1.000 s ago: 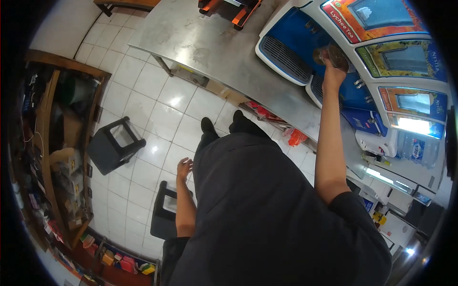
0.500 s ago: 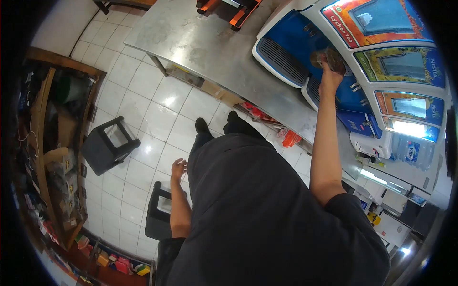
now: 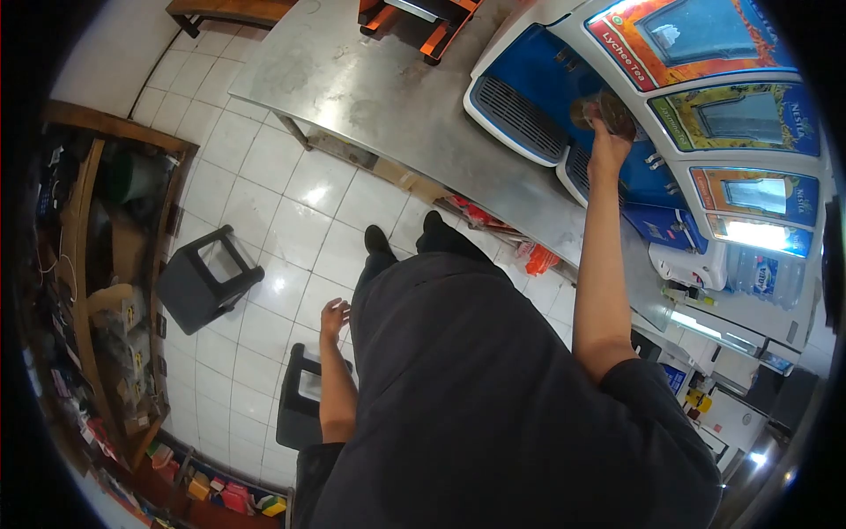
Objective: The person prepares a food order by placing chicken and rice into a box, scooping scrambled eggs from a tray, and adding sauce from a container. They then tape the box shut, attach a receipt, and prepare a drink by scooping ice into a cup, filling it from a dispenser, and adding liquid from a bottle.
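Note:
My right hand [image 3: 608, 148] is wrapped round a clear cup [image 3: 619, 119] with something brown in it. It holds the cup close to the front of the drink dispenser [image 3: 548, 79], near the Jasmine Tea panel [image 3: 740, 119]. The far side of the cup and some of my fingers are hidden. Down at my side hangs my left hand [image 3: 335, 317], open and loosely curled, with nothing in it. Below that hand, the nearest thing is a black stool [image 3: 295, 414] on the floor.
The dispenser stands on a steel counter [image 3: 352, 79], which also bears an orange-framed object [image 3: 419, 26]. Another black stool [image 3: 198, 282] is on the tiled floor, by a wooden shelf [image 3: 88, 291] packed with goods. A water bottle [image 3: 765, 275] sits beyond the dispenser.
My right hand stays at the dispenser with the cup, almost unmoved. The view has shifted slightly, and my left hand still hangs at my side.

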`<state>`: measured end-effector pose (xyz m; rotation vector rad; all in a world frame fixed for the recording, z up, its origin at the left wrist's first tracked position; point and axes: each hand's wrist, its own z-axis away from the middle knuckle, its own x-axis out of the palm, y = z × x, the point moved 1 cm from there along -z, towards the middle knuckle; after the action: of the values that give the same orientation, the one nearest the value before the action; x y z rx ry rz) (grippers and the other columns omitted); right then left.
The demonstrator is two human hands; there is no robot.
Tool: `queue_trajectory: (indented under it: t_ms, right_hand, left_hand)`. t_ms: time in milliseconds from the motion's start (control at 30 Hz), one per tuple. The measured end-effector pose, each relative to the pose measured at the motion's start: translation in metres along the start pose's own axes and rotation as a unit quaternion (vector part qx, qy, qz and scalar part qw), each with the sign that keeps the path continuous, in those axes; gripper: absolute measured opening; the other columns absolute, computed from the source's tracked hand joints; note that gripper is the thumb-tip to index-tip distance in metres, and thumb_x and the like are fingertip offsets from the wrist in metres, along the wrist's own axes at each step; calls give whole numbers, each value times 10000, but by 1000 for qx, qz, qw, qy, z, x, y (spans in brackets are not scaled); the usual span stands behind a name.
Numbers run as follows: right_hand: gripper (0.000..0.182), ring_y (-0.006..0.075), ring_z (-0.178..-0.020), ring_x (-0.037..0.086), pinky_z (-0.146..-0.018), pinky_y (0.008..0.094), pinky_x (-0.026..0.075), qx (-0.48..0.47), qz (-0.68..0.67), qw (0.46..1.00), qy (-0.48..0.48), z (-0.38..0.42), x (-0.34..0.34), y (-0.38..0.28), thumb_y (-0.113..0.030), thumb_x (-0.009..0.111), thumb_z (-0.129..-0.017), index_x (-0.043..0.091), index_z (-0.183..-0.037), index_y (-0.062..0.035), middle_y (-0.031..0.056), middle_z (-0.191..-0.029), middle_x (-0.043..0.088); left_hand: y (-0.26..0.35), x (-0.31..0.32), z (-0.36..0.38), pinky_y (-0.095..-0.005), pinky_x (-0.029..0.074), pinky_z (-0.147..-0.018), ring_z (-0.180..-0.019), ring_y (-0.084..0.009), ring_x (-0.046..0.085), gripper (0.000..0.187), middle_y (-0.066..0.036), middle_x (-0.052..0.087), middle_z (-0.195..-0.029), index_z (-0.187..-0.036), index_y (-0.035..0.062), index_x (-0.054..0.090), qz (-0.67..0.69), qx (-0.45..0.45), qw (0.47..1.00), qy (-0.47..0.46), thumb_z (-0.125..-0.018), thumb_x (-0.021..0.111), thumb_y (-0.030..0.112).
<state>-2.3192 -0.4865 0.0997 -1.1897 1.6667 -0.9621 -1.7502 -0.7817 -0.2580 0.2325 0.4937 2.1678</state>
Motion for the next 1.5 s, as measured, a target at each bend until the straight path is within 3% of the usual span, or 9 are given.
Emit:
queue_trajectory:
  t_ms: [300,400,600,800,1100,1500]
  right_hand:
    - [833,272,-1288,526,-1113,389,417,-12,25,1000,-1,1,-1,-5,-188,919,-754,444,-1405,24,157,-1387,527]
    - [648,242,-1250,570,-1092,375,426,-61,72,996,3,-8,-7,6,-179,894,-790,570,-1324,-8,119,-1348,601]
    - [625,234,-1223,596,-1071,373,450,-46,27,998,24,5,10,-11,-170,902,-777,599,-1300,-11,110,-1300,634]
    - [590,238,-1160,636,-1030,380,483,-99,31,995,13,-8,3,1,-159,903,-769,624,-1268,-14,107,-1233,671]
    - [610,256,-1160,634,-1024,379,487,-91,24,995,25,-3,9,-4,-195,923,-748,637,-1247,9,138,-1231,673]
    - [667,264,-1173,619,-1023,388,485,-65,25,996,50,-3,9,-6,-187,943,-717,619,-1264,14,138,-1221,667]
  left_hand:
    - [-3,-6,-5,-370,550,-807,-962,-226,705,497,-143,701,-1124,-1388,-9,507,-7,-9,1000,5,-963,658,202]
    - [-2,-5,-4,-363,547,-791,-955,-223,709,503,-135,703,-1122,-1390,-2,513,-4,-6,1000,13,-961,664,213]
    - [-11,-6,-9,-360,547,-774,-928,-223,714,488,-132,707,-1101,-1381,10,522,-6,-10,1000,8,-963,669,215]
    - [-22,-10,-9,-356,545,-762,-922,-220,712,494,-138,708,-1098,-1375,12,524,-10,-18,1000,7,-953,687,210]
    - [-21,-7,-2,-338,538,-740,-864,-195,702,476,-129,718,-1062,-1361,16,532,30,-10,999,23,-942,672,195]
    - [-26,-10,-7,-349,550,-767,-908,-216,702,480,-128,710,-1097,-1381,9,517,0,-7,1000,13,-963,645,206]
